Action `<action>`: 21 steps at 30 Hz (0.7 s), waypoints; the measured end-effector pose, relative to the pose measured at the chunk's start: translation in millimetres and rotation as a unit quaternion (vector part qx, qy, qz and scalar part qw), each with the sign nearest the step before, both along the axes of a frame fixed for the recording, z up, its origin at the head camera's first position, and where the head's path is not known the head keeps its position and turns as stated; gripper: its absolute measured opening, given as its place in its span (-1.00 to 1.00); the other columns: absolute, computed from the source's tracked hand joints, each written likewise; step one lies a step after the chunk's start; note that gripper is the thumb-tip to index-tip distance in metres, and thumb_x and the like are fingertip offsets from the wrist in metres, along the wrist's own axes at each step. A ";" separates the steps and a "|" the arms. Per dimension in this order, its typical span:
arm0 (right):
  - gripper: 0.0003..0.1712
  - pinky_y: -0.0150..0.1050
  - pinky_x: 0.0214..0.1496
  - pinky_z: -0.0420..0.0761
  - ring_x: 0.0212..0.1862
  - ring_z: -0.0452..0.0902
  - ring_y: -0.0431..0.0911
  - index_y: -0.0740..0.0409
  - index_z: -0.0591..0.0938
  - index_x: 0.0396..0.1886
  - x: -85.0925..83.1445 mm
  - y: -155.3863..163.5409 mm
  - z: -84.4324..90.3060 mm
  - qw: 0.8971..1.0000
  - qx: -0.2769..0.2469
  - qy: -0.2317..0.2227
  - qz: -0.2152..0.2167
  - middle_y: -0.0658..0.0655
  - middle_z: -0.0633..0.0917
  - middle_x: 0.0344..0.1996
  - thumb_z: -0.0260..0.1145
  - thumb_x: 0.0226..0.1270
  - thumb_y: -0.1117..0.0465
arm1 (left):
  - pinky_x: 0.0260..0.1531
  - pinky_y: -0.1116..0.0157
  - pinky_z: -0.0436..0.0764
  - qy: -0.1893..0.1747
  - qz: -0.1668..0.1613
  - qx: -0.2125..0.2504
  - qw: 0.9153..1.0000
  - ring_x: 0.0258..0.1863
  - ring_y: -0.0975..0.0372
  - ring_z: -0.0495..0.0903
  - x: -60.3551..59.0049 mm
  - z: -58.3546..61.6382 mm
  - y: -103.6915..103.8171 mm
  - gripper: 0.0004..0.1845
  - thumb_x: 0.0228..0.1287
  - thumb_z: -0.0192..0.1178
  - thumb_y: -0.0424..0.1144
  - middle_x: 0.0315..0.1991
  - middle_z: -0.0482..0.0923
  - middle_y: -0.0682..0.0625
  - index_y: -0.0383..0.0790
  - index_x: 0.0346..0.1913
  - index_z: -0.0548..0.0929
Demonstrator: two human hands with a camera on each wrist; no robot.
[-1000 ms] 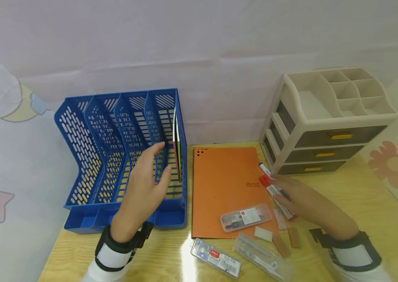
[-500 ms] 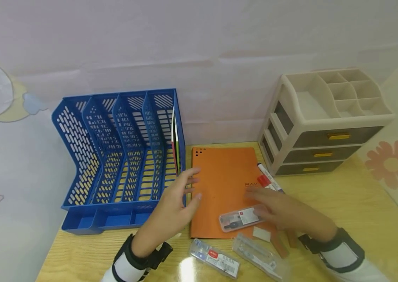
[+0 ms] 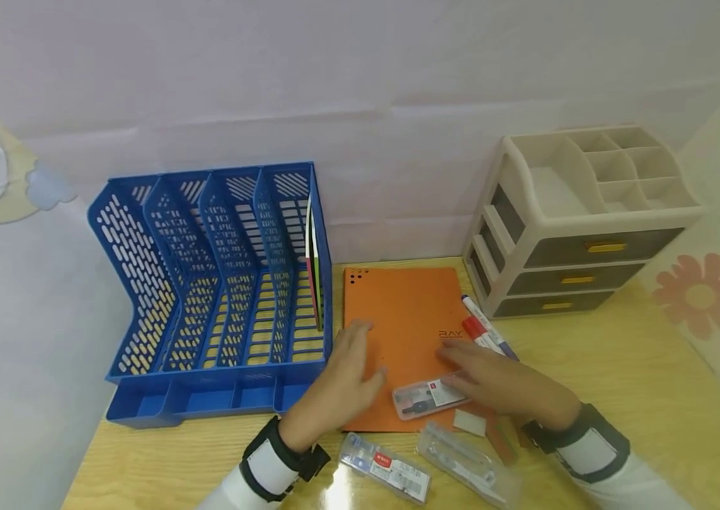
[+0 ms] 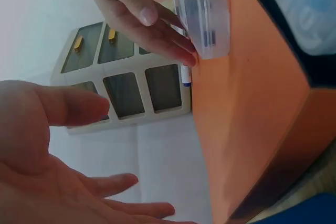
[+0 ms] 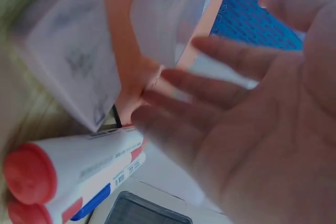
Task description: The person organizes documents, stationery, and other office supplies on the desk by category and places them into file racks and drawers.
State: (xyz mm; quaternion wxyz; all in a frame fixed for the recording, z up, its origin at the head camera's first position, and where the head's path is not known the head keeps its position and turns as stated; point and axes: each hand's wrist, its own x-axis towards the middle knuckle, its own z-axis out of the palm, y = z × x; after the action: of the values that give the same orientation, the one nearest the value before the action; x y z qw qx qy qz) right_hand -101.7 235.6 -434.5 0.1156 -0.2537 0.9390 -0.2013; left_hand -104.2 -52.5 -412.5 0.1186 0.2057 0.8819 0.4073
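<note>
Over the orange folder, left hand moved from the rack, grip open, right hand shifted off the markers, fingers straight against the clear case.

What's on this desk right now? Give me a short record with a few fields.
Left hand: open, fingers over the orange folder
Right hand: open, fingertips at a clear plastic case lying on the folder
Beside the folder: markers with red caps
Left of the folder: blue file rack, thin books upright in its rightmost slot
Right: beige drawer unit, drawers closed
Near edge: two more clear cases
</note>
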 end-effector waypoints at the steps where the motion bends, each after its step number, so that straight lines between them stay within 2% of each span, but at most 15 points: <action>1: -0.39 0.22 0.42 0.45 0.45 0.40 0.26 0.30 0.51 0.40 0.8 -0.4 0.6 1.000 0.004 0.004 -0.006 0.36 0.48 0.43 0.19 0.57 -0.03 | 0.53 -0.22 0.14 -0.013 0.007 -0.004 1.000 0.66 -0.14 -0.11 0.0 -0.8 -0.2 -0.23 0.53 0.15 -0.13 0.67 -0.15 -0.27 -0.16 0.64 0.06; 5: -0.37 0.22 0.38 0.50 0.41 0.43 0.31 0.37 0.50 0.37 3.7 -4.2 2.6 0.999 0.011 0.014 -0.027 0.45 0.46 0.40 0.19 0.57 -0.02 | 0.46 -0.33 0.18 -0.052 0.024 -0.009 0.998 0.62 -0.27 -0.10 -2.8 -3.2 -0.3 -0.20 0.51 0.15 -0.13 0.66 -0.27 -0.39 -0.22 0.64 0.04; 10: -0.33 0.26 0.37 0.49 0.39 0.42 0.39 0.43 0.49 0.37 5.4 -10.9 0.4 0.998 0.014 0.007 -0.063 0.52 0.44 0.39 0.18 0.58 -0.05 | 0.50 -0.29 0.17 -0.086 0.028 -0.014 0.996 0.61 -0.26 -0.04 -9.1 -10.1 0.3 -0.18 0.50 0.14 -0.11 0.64 -0.24 -0.45 -0.31 0.64 0.03; 15: -0.31 0.29 0.31 0.54 0.31 0.49 0.41 0.46 0.50 0.32 8.1 -14.8 -4.1 0.995 0.016 0.009 -0.099 0.54 0.50 0.31 0.17 0.57 -0.08 | 0.51 -0.28 0.14 -0.115 0.033 -0.019 0.993 0.61 -0.26 -0.06 -11.3 -15.9 0.9 -0.15 0.50 0.13 -0.10 0.64 -0.29 -0.46 -0.34 0.64 -0.02; 18: -0.31 0.32 0.36 0.47 0.35 0.44 0.43 0.48 0.49 0.33 9.7 -14.9 -4.2 0.994 0.012 -0.008 -0.107 0.55 0.49 0.32 0.19 0.56 -0.06 | 0.52 -0.27 0.11 -0.114 0.032 -0.002 0.993 0.63 -0.24 -0.10 -14.1 -17.1 1.0 -0.16 0.47 0.14 -0.14 0.64 -0.22 -0.44 -0.38 0.63 0.00; 21: -0.31 0.34 0.43 0.38 0.41 0.35 0.45 0.51 0.48 0.34 11.0 -13.7 -3.3 0.994 0.001 -0.025 -0.104 0.58 0.44 0.36 0.19 0.56 -0.02 | 0.52 -0.25 0.15 -0.116 0.035 0.045 0.992 0.62 -0.21 0.00 -17.8 -18.4 2.1 -0.20 0.44 0.14 -0.23 0.62 -0.03 -0.41 -0.43 0.60 0.05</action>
State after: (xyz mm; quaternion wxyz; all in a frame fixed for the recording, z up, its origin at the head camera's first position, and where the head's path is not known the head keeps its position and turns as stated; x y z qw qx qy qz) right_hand -90.7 221.9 -437.8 0.1180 -0.1489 0.9574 -0.2175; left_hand -122.0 -50.5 -430.9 0.1963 0.1317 0.8496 0.4716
